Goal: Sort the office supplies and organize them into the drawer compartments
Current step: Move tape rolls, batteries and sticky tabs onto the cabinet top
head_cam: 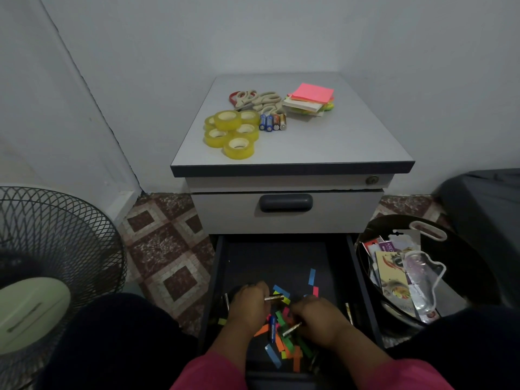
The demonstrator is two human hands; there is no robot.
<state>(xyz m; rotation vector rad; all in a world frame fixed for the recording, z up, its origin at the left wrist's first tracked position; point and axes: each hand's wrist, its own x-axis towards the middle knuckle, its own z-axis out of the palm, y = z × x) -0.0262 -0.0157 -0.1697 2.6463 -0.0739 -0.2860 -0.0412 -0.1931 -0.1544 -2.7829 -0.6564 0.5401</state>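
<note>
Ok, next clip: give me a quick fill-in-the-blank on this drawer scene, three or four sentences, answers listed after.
1. The tape rolls on the cabinet top are ___ in colour.
2. The top sheet of the sticky note stack is ___.
3. Both the left hand and the right hand reach into the open ___.
4. The batteries on the cabinet top lie right of the ___.

Answers: yellow; pink; drawer; tape rolls

Only one scrap of print is legible: the letters "KRE" on a purple card [389,246] standing in the black bin [467,266] at the right of the frame. Other print is too small to read.
</note>
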